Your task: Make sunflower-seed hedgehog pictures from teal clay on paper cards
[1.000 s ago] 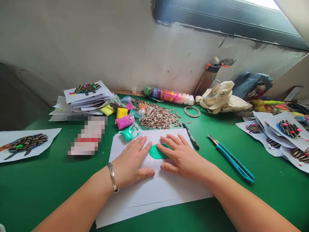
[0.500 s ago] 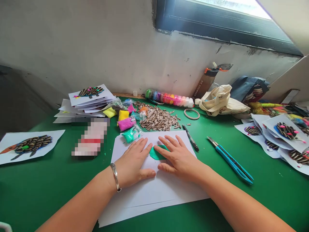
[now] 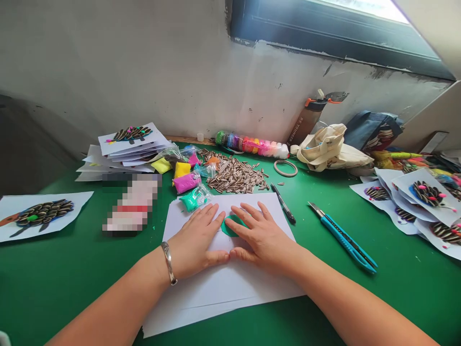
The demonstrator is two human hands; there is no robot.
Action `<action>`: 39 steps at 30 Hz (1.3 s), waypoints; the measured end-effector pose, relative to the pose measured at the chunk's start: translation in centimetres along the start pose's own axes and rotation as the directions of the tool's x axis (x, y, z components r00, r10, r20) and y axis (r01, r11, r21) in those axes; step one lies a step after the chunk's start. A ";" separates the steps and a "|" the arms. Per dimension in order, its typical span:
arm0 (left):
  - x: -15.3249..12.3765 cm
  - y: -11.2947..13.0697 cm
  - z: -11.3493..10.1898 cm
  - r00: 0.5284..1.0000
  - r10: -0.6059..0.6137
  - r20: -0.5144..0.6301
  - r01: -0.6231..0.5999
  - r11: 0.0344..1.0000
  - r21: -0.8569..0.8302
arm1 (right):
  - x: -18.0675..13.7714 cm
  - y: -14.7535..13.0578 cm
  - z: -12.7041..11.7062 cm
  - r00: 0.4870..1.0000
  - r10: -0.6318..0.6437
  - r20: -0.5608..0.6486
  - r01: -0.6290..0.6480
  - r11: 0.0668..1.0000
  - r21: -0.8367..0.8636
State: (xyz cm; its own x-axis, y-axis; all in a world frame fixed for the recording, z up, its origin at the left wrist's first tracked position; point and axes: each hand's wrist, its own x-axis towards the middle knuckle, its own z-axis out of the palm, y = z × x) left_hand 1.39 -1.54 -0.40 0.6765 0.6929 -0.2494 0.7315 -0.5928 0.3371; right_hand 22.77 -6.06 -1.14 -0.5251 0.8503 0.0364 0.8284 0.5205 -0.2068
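Observation:
Both hands lie over a stack of white paper [image 3: 201, 293] on the green table. A flat patch of green clay [image 3: 229, 227] sits on the top sheet, partly covered by my right hand [image 3: 264, 238], whose fingers are spread over it. My left hand [image 3: 198, 240] rests on the paper at the patch's left side, fingers stretched out and empty. The two thumbs nearly meet below the patch. Just beyond my left fingertips is a packet of green clay [image 3: 194, 198] in clear plastic. A black pen [image 3: 284, 205] lies at the paper's right edge.
A blue utility knife [image 3: 345, 240] with its blade showing lies to the right. Sunflower seeds [image 3: 239, 174] are heaped behind the paper, beside clay packets [image 3: 186, 182] and a tape roll [image 3: 285, 168]. Seed pictures lie left [image 3: 45, 216] and right [image 3: 425, 194]. A bottle [image 3: 306, 120] leans by the wall.
My right hand has shifted slightly left over the green clay, covering more of it, and its thumb has come closer to my left thumb. The view has shifted a little.

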 end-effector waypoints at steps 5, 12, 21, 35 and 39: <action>0.0 0.0 0.0 1.000 0.000 0.009 -0.001 1.000 0.016 | 0.0 0.1 -0.1 1.000 -0.004 0.004 0.004 1.000 0.007; -0.1 -0.2 0.1 1.000 0.004 0.008 -0.004 1.000 0.002 | 0.0 0.4 0.2 1.000 0.027 -0.015 -0.027 0.999 -0.020; 0.1 0.0 -0.1 1.000 -0.012 0.021 0.012 1.000 0.001 | -0.1 1.0 0.4 0.996 0.052 -0.076 -0.055 0.998 -0.038; -0.1 0.1 -0.1 0.999 -0.024 0.033 0.023 1.000 0.011 | -0.6 2.3 -0.3 0.999 0.031 -0.036 -0.034 0.997 -0.075; 0.0 0.0 -0.1 0.999 -0.027 0.019 0.027 1.000 -0.009 | -0.6 2.3 -0.3 0.997 0.061 -0.049 -0.065 0.994 -0.085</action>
State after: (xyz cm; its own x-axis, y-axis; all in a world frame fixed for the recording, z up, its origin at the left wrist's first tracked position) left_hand 1.34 -1.51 -0.33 0.6578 0.7011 -0.2754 0.7490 -0.5699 0.3380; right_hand 25.06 -5.34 -1.35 -0.4633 0.8833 0.0713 0.8745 0.4687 -0.1246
